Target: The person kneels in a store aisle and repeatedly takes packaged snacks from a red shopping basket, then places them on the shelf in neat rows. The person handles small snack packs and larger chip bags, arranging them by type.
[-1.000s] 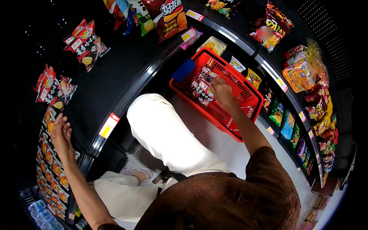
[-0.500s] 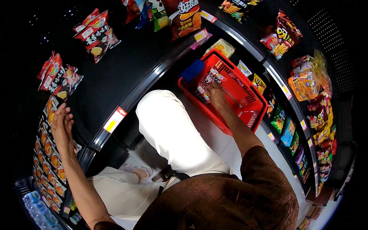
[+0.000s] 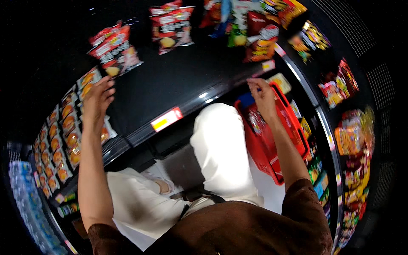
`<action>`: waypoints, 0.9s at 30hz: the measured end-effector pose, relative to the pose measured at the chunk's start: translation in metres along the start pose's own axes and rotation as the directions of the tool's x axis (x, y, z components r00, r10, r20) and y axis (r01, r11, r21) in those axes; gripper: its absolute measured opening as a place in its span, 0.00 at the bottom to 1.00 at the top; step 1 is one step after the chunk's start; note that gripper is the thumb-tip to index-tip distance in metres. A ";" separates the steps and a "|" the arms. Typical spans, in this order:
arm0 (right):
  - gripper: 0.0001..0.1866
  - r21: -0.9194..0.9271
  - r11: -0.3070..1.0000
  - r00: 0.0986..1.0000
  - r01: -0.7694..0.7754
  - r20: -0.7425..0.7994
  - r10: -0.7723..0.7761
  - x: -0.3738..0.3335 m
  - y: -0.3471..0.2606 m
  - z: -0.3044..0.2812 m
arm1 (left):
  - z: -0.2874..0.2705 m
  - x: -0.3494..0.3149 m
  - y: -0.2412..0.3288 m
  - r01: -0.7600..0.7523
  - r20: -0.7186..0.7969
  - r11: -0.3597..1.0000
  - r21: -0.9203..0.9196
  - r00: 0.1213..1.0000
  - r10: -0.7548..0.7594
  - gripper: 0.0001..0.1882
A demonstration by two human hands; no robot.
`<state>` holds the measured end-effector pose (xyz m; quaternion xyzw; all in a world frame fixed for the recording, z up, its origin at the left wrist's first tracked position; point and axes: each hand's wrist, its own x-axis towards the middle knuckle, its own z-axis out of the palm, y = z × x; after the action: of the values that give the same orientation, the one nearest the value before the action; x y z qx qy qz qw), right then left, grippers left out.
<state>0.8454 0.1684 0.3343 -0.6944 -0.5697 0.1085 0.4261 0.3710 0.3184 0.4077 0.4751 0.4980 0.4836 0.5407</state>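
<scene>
My left hand (image 3: 98, 98) is raised just below the left pair of red-and-black snack bags (image 3: 114, 52) on the black shelf; its fingers are loosely bent and apart, with nothing visible in them. A second pair of such bags (image 3: 172, 29) stands to their right. Above the far end of a red shopping basket (image 3: 276, 148) hovers my right hand (image 3: 263, 100), empty, its fingers loosely extended and slightly blurred. Inside the basket, partly behind my right wrist, lies at least one snack bag (image 3: 256, 122). The basket's blue part (image 3: 246, 100) shows beside that hand.
Rows of packs with round orange pictures (image 3: 68, 127) fill the shelf at the left. Wrapped bottles (image 3: 27, 204) stand at the lower left. More colourful snack bags (image 3: 261, 36) line the back and right shelves. A price-tagged shelf edge (image 3: 167, 119) runs before my white-trousered knee (image 3: 216, 131).
My right hand has come up out of the basket, leaving the snack bags there. The view has turned, so the shelf and basket appear shifted right. My left hand remains near the left bags.
</scene>
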 end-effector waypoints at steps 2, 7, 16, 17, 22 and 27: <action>0.11 0.088 0.989 0.992 0.123 0.018 -0.125 0.027 -0.056 0.017 | -0.004 0.006 -0.003 0.054 0.009 0.996 -0.078 0.999 -0.053 0.21; 0.15 -0.028 0.788 0.784 0.615 0.123 -0.608 0.085 -0.174 0.076 | -0.002 0.009 -0.003 0.075 -0.005 0.990 -0.123 0.997 -0.077 0.23; 0.22 -0.158 0.489 0.508 0.858 0.107 -0.855 0.156 -0.274 0.202 | 0.003 -0.003 0.004 0.044 0.027 0.981 -0.187 0.999 -0.040 0.21; 0.22 -0.177 0.490 0.510 0.854 0.094 -0.855 0.160 -0.279 0.214 | 0.003 -0.005 0.006 0.051 0.004 0.984 -0.172 0.999 -0.051 0.21; 0.16 -0.278 0.485 0.538 0.829 0.162 -0.827 0.172 -0.296 0.236 | -0.005 -0.004 0.005 0.043 -0.004 0.982 -0.184 0.999 -0.045 0.20; 0.10 -0.357 0.379 0.474 0.854 0.230 -0.850 0.169 -0.292 0.219 | -0.008 -0.004 0.004 0.034 0.011 0.986 -0.166 0.999 -0.032 0.19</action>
<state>0.5573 0.4164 0.4651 -0.3766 -0.8546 -0.2496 0.2562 0.3630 0.3150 0.4115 0.4219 0.4616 0.5126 0.5884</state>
